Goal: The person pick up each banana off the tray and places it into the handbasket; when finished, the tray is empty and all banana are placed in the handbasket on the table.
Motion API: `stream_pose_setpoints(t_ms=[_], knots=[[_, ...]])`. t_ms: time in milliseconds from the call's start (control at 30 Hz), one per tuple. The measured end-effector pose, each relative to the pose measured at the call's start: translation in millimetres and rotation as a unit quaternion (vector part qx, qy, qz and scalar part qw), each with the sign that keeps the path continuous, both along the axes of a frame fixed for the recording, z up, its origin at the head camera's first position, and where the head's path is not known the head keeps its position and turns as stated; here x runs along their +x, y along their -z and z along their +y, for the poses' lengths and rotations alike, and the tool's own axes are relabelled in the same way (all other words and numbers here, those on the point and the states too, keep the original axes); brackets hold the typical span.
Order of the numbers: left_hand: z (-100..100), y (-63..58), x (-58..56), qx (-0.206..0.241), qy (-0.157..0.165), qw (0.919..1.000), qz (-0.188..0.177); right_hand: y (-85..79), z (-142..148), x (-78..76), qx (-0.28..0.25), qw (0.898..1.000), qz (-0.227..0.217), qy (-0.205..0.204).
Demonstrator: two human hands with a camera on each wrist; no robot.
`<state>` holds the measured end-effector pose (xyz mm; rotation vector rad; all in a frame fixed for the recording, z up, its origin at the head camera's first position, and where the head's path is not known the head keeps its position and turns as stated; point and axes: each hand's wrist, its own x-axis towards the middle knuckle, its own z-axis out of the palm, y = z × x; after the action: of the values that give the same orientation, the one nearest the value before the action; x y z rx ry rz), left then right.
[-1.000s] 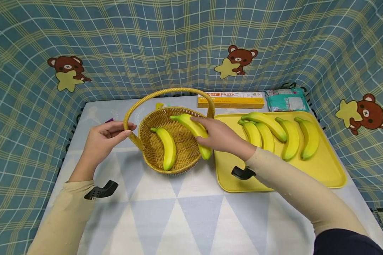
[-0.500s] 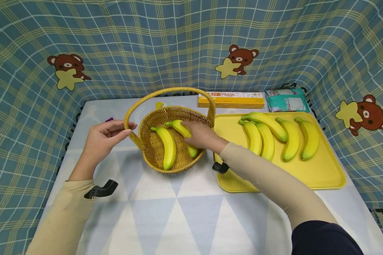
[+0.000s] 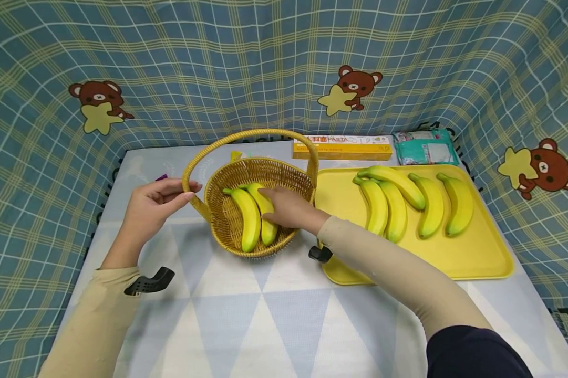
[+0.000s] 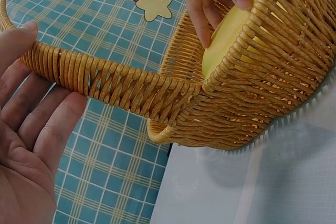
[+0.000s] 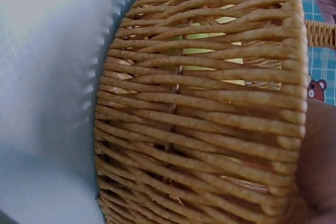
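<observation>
A round wicker basket with a tall arched handle stands left of centre in the head view. My left hand holds the handle's left side between thumb and fingers. Inside the basket lie two bananas side by side, the left banana and the right banana. My right hand reaches over the basket's right rim, with thumb and fingers on the right banana. In the left wrist view the right fingers rest against a banana. Basket weave hides most of the right hand in the right wrist view.
Right of the basket, a yellow tray bears several more bananas. Behind it stand a pasta box and a teal packet. A checked curtain with bear prints encloses the table's back and sides.
My right hand has lowered the second banana into the basket and moved it left, close beside the first. The left hand has stayed at the handle.
</observation>
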<state>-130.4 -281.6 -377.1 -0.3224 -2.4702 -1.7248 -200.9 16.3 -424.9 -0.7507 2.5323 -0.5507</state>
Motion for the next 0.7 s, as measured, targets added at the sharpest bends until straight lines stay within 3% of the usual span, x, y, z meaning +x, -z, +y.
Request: stream_pose_setpoints(t_ms=[267,467,700], knots=[[0,0.4,-0.2,-0.008,0.003,0.9999,0.007,-6.7,22,8.9,-0.062,0.997,0.046,0.0],[0,-1.0,0.0,-0.006,0.002,1.0,0.005,-14.5,56,23.5,-0.128,0.985,0.117,-0.002],[0,-1.3,0.5,-0.005,-0.001,1.0,-0.001,-25.0,109,41.9,-0.155,0.973,0.164,0.043]])
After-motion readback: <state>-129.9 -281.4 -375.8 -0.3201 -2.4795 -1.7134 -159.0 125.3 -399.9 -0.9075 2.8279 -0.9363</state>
